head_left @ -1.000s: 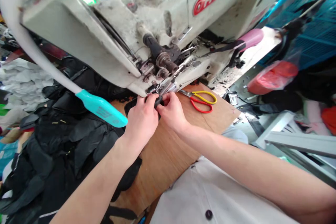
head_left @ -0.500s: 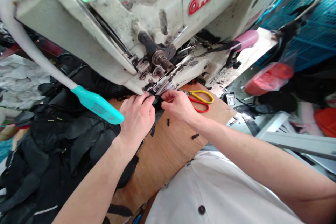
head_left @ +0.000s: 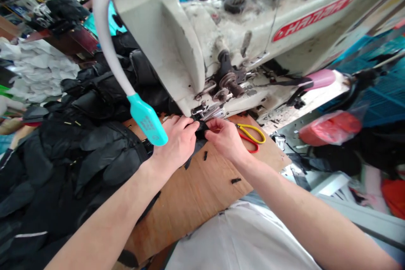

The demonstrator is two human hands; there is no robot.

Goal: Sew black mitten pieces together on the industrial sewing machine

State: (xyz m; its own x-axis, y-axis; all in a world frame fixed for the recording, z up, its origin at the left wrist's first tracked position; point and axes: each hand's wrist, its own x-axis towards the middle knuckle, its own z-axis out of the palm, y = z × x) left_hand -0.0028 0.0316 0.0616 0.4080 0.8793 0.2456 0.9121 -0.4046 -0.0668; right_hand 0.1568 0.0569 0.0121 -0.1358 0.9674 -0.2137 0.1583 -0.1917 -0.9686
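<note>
My left hand (head_left: 179,141) and my right hand (head_left: 225,138) pinch a small piece of black fabric (head_left: 201,130) between them, just under the presser foot (head_left: 207,112) of a cream industrial sewing machine (head_left: 240,38). A flap of the fabric hangs down towards the wooden work board (head_left: 202,206). Small black scraps (head_left: 205,156) lie on the board below my hands. Red-and-yellow-handled scissors (head_left: 249,136) rest beyond my right hand, apart from it.
A large pile of black padded pieces (head_left: 85,147) lies left of the board. A white gooseneck lamp with a teal handle (head_left: 147,119) hangs over it. A person stands far back at upper left. A red plastic bag (head_left: 330,128) and a blue crate (head_left: 382,101) are at right.
The whole view has turned, so the machine appears rotated. My hands stay together on the black fabric under the presser foot, and the piece sits slightly further right in the picture.
</note>
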